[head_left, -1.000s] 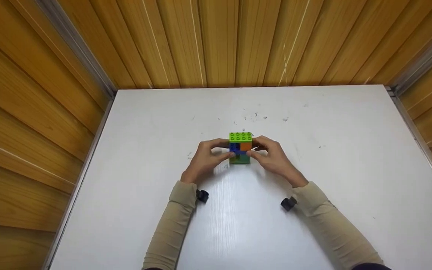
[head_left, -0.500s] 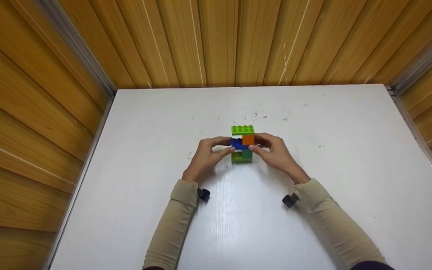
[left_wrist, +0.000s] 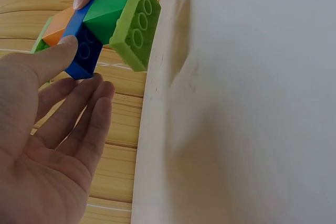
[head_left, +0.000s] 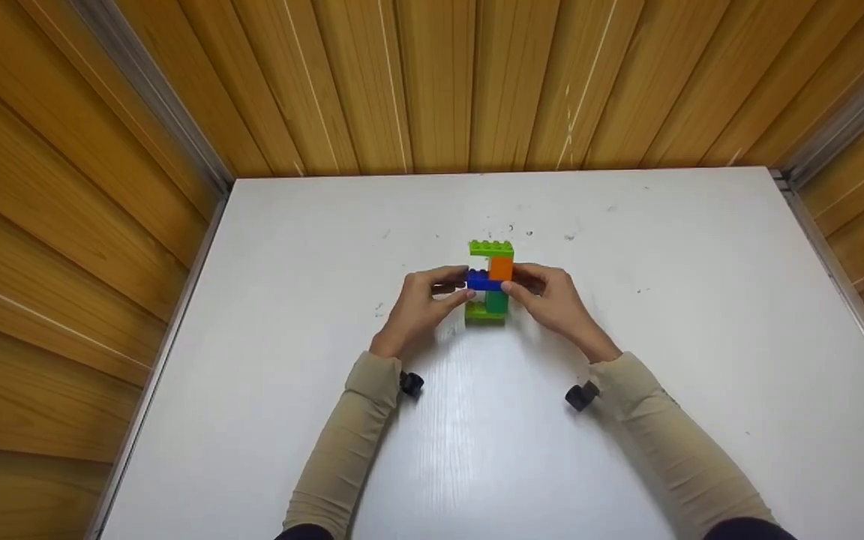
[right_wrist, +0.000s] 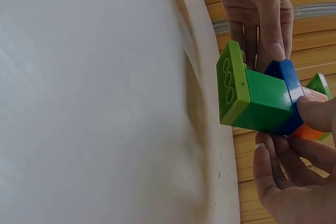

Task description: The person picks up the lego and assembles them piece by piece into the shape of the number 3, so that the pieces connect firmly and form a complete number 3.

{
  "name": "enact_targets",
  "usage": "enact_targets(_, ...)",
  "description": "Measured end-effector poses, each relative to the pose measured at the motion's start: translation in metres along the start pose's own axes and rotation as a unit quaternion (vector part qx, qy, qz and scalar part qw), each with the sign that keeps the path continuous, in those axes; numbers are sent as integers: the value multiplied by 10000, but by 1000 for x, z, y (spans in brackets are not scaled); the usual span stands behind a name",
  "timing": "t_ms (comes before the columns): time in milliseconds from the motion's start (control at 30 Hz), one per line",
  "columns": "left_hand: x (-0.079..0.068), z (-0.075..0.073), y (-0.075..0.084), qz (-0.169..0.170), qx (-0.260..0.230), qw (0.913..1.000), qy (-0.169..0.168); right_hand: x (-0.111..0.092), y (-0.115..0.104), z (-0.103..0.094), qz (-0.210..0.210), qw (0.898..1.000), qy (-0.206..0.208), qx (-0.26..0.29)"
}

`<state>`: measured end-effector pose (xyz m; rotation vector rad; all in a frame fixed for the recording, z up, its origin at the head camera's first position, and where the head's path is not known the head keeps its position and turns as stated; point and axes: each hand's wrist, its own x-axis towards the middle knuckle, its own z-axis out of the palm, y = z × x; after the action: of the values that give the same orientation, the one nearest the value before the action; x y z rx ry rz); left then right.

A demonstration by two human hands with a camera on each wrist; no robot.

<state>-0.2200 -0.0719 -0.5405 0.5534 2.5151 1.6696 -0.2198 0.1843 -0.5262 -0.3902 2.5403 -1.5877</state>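
Both hands hold a small tower of toy building blocks over the white table. From the top it has a lime studded plate (head_left: pixel 491 249), an orange block (head_left: pixel 502 268), a blue plate (head_left: pixel 483 281), a green block (right_wrist: pixel 268 98) and a second lime plate (left_wrist: pixel 139 30), whose hollow underside shows in the wrist views. Orange and green blocks sit toward the right end, leaving gaps at the left. My left hand (head_left: pixel 424 306) pinches the blue plate's left end between thumb and fingers. My right hand (head_left: pixel 556 301) grips the right side, thumb on the blue plate near the orange block.
The white table (head_left: pixel 289 300) carries small dark marks beyond the tower. Wood-look panels (head_left: pixel 439 90) wall it at the back and sides, with metal strips in the corners. Small black devices (head_left: pixel 582 396) sit at both wrists.
The block tower has tipped, its top leaning away, so its front shows more and its top studs less. It has shifted slightly right and farther off, both hands still on it.
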Motion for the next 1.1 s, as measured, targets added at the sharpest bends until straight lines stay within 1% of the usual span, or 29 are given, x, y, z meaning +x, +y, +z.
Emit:
enact_targets(200,4,0,-1,117,102,9999,-62,3,2,-1,248,9997,-39,9)
enact_targets(333,8,0,-2,166,249,9995,-114,4,3,-3,300,9995,-6,-40)
enact_targets(600,16,3,-6,-11,363,9990,-249,7,8,-2,321,9993,155,-99)
enact_targets(833,24,6,-6,-118,729,9966,-368,9,12,-2,528,9984,169,-78)
enact_targets(933,27,6,-6,-182,875,9951,-424,11,13,-2,576,9980,201,-159)
enact_targets(1100,32,8,-7,-163,1127,9923,-482,15,17,-2,628,9973,232,-315)
